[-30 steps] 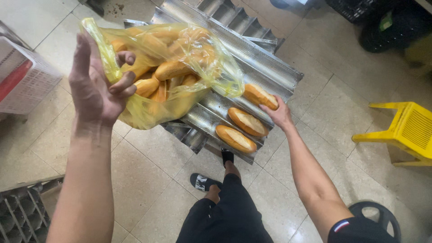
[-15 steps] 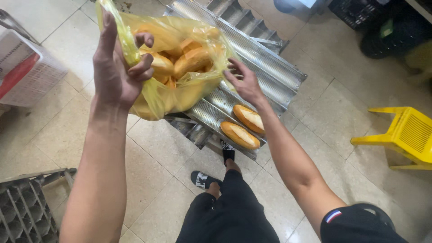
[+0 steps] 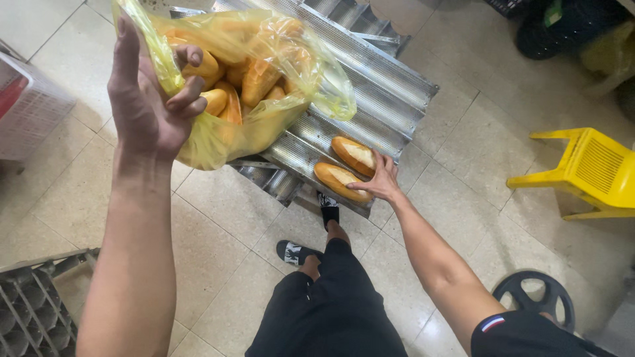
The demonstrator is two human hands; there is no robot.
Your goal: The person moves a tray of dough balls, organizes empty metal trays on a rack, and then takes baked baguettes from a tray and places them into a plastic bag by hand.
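My left hand [image 3: 149,109] is raised and grips the rim of a yellow see-through plastic bag [image 3: 264,125] that holds several golden bread rolls. Below it lies a stack of perforated metal baguette trays [image 3: 390,99] with long grooves. Two bread loaves rest at the near end of the top tray: one [image 3: 340,182] closest to me, the other [image 3: 354,153] just behind it. My right hand [image 3: 380,182] reaches down with fingers spread over the ends of these two loaves, touching them. Whether it has a firm hold on either is unclear.
A yellow plastic stool [image 3: 585,172] stands at the right. A pale crate [image 3: 30,109] sits at the left edge and a grey slatted crate [image 3: 30,307] at the lower left. A black wheel [image 3: 532,297] lies by my right arm. My legs and sandals [image 3: 297,252] are below.
My right hand was at the bag half a second ago; it has dropped to the two loaves at the tray's near end. The third loaf is gone from the tray. The bag stays raised.
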